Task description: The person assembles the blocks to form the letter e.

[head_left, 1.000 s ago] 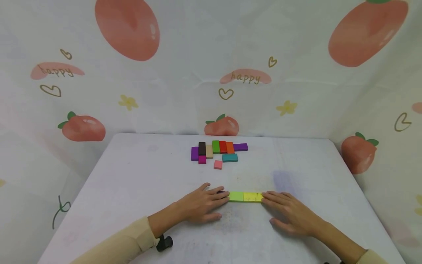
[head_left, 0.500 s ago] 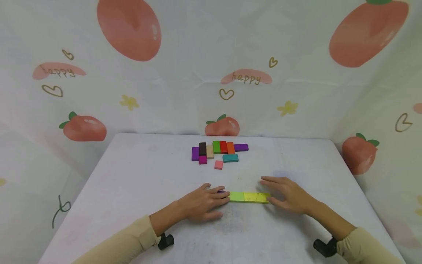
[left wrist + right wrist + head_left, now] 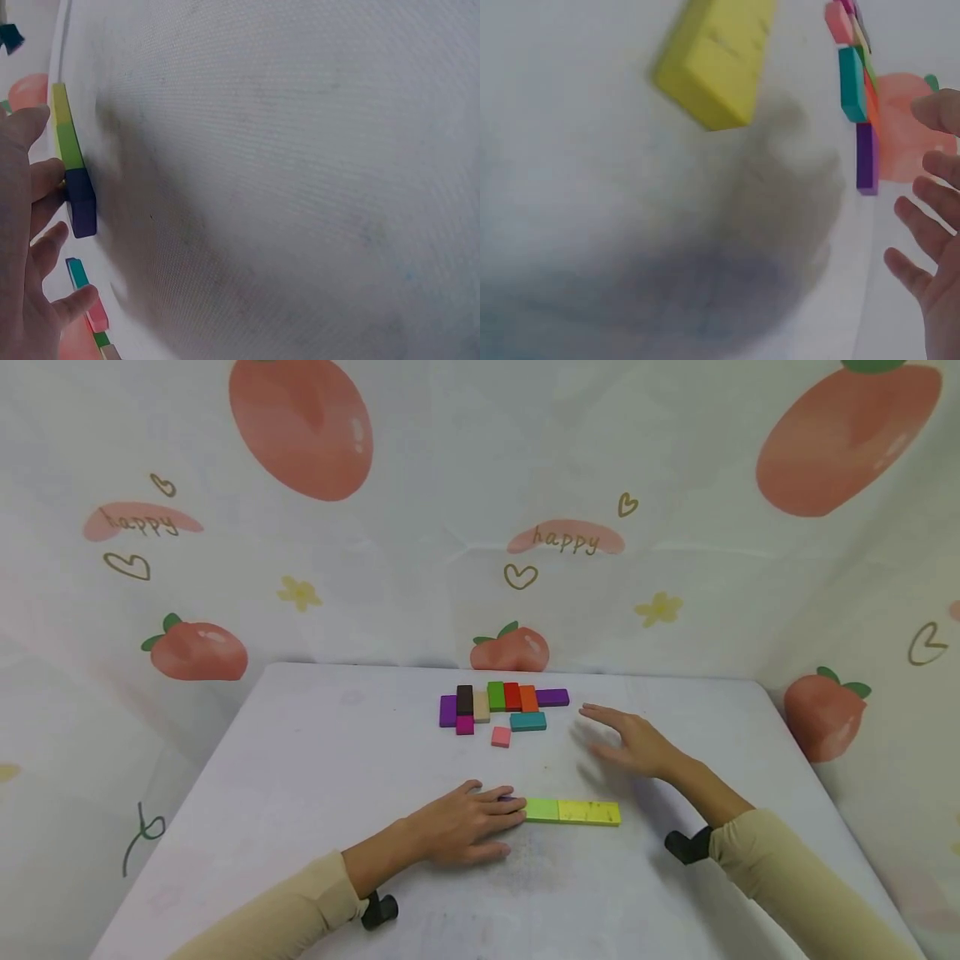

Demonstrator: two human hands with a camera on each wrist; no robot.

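Note:
My left hand (image 3: 468,827) lies with outstretched fingers on the left end of a row of blocks. Its fingers touch a dark blue block (image 3: 81,202), mostly hidden by them in the head view. Joined end to end to the right are a light green block (image 3: 542,810) and a yellow block (image 3: 589,812). My right hand (image 3: 633,747) holds nothing and hovers over the table, fingers spread, right of the far blocks. Nearest to it are a purple block (image 3: 553,697) and a teal block (image 3: 528,722); the right wrist view also shows the yellow block (image 3: 720,60).
At the back of the white table (image 3: 337,760), a cluster has a dark brown block (image 3: 465,700), a beige block (image 3: 482,707), a green block (image 3: 496,697), a red block (image 3: 512,697) and an orange block (image 3: 528,698). A small pink block (image 3: 501,737) lies in front.
My right hand has left the yellow block's right end and moved forward toward the far blocks. The left hand stays on the row, and the row looks unmoved.

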